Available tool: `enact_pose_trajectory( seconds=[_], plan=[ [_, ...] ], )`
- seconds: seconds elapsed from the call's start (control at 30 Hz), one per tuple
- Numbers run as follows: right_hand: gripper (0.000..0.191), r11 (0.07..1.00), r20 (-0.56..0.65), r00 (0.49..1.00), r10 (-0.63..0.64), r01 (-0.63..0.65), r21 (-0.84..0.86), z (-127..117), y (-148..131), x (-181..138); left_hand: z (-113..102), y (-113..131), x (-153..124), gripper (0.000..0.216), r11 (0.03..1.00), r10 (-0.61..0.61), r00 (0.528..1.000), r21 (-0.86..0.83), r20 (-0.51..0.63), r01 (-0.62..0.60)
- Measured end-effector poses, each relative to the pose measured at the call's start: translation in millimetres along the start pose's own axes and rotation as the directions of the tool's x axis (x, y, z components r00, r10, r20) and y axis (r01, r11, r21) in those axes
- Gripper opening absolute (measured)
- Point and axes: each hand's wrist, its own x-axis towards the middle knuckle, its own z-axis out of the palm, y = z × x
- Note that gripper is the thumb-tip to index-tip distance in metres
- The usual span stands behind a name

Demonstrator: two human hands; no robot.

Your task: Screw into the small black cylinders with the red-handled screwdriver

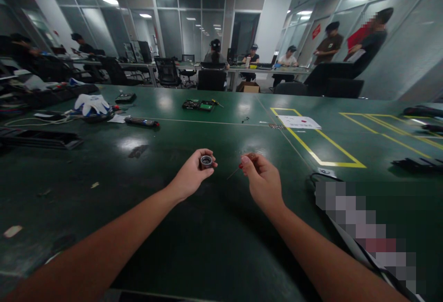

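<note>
My left hand is closed around a small round metal ring-shaped part, held between thumb and fingers above the green table. My right hand is a little to its right, fingers pinched on a thin stick-like tool that points down and left toward the part. The two hands are close but not touching. Both forearms reach in from the bottom edge.
White gloves, a dark pen-like tool, circuit boards and black trays lie farther back. A yellow taped rectangle holds a paper. Several people sit or stand at desks behind. A blurred patch is at lower right.
</note>
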Motion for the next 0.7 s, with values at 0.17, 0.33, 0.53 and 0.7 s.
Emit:
enact_pose_trajectory(
  seconds=[0.17,0.33,0.53,0.7],
  plan=[
    [0.032,0.994,-0.056,0.998,0.034,-0.028,0.103,0,-4,0,-4,-14,-5,0.039,0.996,-0.016,0.991,0.091,0.130,0.005],
    [0.029,0.936,-0.131,0.988,0.082,-0.032,0.350,2,-6,2,-2,-16,-11,0.040,0.986,-0.017,0.985,0.164,0.173,-0.012],
    [0.025,0.976,-0.053,0.998,-0.020,0.030,0.216,3,-7,-3,0,-14,-13,0.041,0.975,-0.015,0.986,0.219,0.168,-0.023],
    [0.023,0.994,-0.040,0.996,-0.075,0.078,0.080,0,-9,-7,0,-13,-15,0.045,0.966,0.005,0.986,0.255,0.165,-0.048]
  ],
)
